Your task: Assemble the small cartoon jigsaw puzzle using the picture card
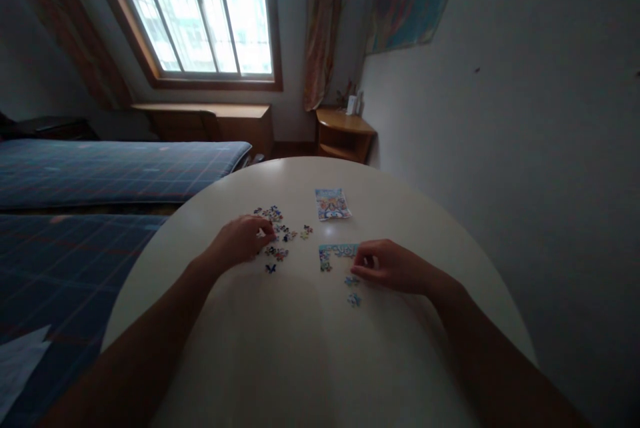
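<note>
White tbl [300,361]: hands [245,236] [385,263] half-curled, touching puzzle pcs [354,299]

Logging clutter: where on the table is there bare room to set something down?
Bare: the table between the forearms, and right of the leaflet, beyond the right hand. Crowded: around the left hand, among loose pieces, and around the right hand at the partial puzzle.

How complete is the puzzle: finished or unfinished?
Unfinished: the puzzle is an L-shaped joined part with a gap inside its corner, and loose pieces lie nearby.

multicoloured puzzle pieces [287,236], off-white table [280,348], blue plaid mattress [125,171], brown window frame [217,84]
</note>
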The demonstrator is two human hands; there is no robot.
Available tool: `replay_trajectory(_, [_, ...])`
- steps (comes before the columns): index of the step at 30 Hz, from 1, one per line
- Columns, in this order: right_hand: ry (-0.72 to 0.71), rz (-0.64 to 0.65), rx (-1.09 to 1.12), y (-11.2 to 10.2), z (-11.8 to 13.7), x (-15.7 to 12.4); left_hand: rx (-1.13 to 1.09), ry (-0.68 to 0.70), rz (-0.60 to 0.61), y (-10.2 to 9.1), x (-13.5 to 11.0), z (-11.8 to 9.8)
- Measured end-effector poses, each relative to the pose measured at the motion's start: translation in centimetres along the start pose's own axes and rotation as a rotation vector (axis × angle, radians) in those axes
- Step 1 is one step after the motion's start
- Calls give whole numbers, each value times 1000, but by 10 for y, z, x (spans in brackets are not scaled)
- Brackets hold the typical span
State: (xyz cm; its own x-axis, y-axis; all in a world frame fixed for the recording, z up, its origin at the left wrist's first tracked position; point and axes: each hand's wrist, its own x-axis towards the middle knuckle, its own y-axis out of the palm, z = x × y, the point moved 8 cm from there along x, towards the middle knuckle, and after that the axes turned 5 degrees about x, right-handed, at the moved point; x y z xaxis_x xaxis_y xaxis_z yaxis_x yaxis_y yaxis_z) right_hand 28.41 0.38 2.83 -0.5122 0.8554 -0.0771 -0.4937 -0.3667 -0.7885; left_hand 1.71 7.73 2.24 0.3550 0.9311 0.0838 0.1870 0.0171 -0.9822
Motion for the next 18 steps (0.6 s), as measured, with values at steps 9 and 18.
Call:
replay_trajectory(9, [3,7,7,3,-5,1,-102,219,166,5,-8,-25])
replay_trajectory(18, [12,15,1,1,-3,0,-59,173,-12,12,3,-22])
